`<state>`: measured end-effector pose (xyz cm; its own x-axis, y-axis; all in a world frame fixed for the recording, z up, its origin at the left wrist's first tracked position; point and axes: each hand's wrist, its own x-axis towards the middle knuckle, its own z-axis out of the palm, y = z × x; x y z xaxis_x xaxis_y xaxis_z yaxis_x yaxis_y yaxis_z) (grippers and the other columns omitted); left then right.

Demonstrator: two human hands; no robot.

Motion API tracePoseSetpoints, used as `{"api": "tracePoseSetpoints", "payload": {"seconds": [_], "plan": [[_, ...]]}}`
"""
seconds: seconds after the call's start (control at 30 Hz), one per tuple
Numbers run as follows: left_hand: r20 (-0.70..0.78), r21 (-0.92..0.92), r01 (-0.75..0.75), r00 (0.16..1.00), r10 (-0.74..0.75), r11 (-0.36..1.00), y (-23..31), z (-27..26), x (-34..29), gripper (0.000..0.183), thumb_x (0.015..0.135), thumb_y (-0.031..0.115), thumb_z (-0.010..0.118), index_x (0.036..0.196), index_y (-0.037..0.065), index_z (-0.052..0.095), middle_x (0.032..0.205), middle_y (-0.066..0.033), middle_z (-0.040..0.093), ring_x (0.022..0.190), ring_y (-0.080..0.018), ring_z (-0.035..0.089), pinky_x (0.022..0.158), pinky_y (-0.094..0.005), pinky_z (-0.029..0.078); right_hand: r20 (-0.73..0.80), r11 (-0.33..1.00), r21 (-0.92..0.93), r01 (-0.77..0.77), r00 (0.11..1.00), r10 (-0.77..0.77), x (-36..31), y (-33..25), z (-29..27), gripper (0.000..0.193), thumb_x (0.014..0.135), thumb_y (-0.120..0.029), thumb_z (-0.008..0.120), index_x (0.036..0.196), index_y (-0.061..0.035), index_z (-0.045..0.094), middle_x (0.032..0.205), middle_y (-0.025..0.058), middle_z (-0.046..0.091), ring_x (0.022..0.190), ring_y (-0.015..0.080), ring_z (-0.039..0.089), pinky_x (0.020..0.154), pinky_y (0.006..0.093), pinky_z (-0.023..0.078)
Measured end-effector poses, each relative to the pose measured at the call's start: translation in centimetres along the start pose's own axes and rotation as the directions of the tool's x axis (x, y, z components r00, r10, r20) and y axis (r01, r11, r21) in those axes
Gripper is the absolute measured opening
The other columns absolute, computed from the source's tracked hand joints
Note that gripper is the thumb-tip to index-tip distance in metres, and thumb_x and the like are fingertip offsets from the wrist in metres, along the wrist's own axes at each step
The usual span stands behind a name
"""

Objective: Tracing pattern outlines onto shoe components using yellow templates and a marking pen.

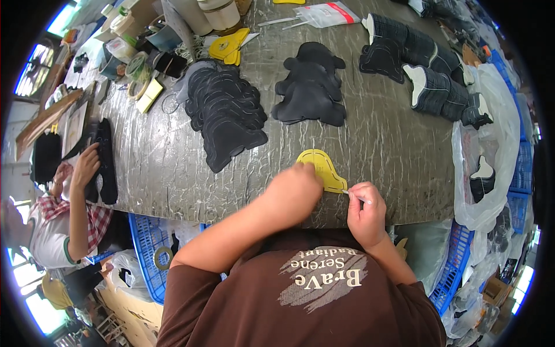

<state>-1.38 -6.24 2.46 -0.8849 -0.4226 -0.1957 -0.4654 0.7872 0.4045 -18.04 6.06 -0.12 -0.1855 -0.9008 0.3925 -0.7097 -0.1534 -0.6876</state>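
Observation:
A flat yellow template (pixel 329 176) with a curved outline and dashed slots lies on the worktable near its front edge. My left hand (pixel 295 194) is closed over the template's left side, its fingertips bent down onto it and partly hidden. At the template's lower right corner, my right hand (pixel 366 209) pinches a thin whitish stick (pixel 346 191), whose tip meets the edge. Most of that stick is hidden by the fingers. Beyond my hands lie a fanned stack of black cut pieces (pixel 225 110) with light outlines and a second black stack (pixel 310 87).
Bundled black pieces with white ends (pixel 436 95) stand at the far right beside a clear plastic bag (pixel 488 202). Jars (pixel 219 13), tape and another yellow template (pixel 230 46) sit at the back left. At the left, a co-worker's hands (pixel 84 168) handle black material. Blue crates (pixel 144 254) stand below the table.

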Motion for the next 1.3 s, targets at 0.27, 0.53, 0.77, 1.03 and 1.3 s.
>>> {"api": "tracePoseSetpoints", "payload": {"seconds": [0.27,0.53,0.77,1.03,1.3], "plan": [[0.127,-0.310,0.142,0.986,-0.108,0.940,-4.0,-1.8,3.5,0.021,0.071,0.010,0.067,0.090,0.001,0.071,0.081,-0.0203,0.068,0.076,-0.0350,0.067,0.070,-0.0408,0.053,0.133,0.994,0.104,-0.032,0.991,0.018,3.9,-2.0,0.3,0.014,0.079,0.000,0.068,0.084,-0.0048,0.055,0.075,0.0123,0.063,0.069,0.0332,0.062,0.061,0.0399,0.049],[0.124,-0.383,0.124,0.989,-0.082,0.915,-4.7,-2.1,3.9,0.023,0.068,0.011,0.073,0.089,0.001,0.071,0.082,-0.0169,0.070,0.074,-0.0296,0.068,0.067,-0.0369,0.053,0.207,0.948,0.274,0.162,0.953,-0.223,4.4,-2.5,4.7,0.018,0.075,-0.002,0.072,0.086,-0.0076,0.058,0.074,0.0104,0.066,0.066,0.0324,0.064,0.060,0.0391,0.049],[0.159,-0.419,0.158,0.982,-0.100,0.894,-4.9,-2.5,3.9,0.023,0.069,0.010,0.075,0.089,0.000,0.071,0.081,-0.0153,0.070,0.073,-0.0269,0.068,0.067,-0.0353,0.053,0.191,0.950,0.241,0.198,0.950,-0.246,4.9,-3.1,5.2,0.016,0.076,-0.001,0.069,0.085,-0.0071,0.057,0.074,0.0095,0.065,0.066,0.0320,0.063,0.059,0.0400,0.048],[0.173,-0.415,0.166,0.980,-0.101,0.895,-4.9,-2.5,4.0,0.023,0.069,0.011,0.075,0.089,0.000,0.071,0.082,-0.0159,0.070,0.074,-0.0270,0.068,0.068,-0.0349,0.053,0.296,0.971,0.189,0.145,0.935,-0.197,4.7,-3.5,4.7,0.011,0.079,-0.004,0.066,0.083,-0.0065,0.055,0.073,0.0103,0.063,0.069,0.0321,0.062,0.062,0.0416,0.047],[0.171,-0.409,0.156,0.981,-0.093,0.899,-4.9,-2.3,4.0,0.026,0.067,0.014,0.077,0.089,0.000,0.071,0.082,-0.0154,0.070,0.074,-0.0268,0.068,0.069,-0.0353,0.053,0.248,0.979,0.203,-0.014,0.968,-0.038,4.3,-2.3,3.3,0.013,0.081,-0.004,0.068,0.083,-0.0045,0.055,0.073,0.0112,0.063,0.068,0.0326,0.062,0.061,0.0407,0.048]]}}
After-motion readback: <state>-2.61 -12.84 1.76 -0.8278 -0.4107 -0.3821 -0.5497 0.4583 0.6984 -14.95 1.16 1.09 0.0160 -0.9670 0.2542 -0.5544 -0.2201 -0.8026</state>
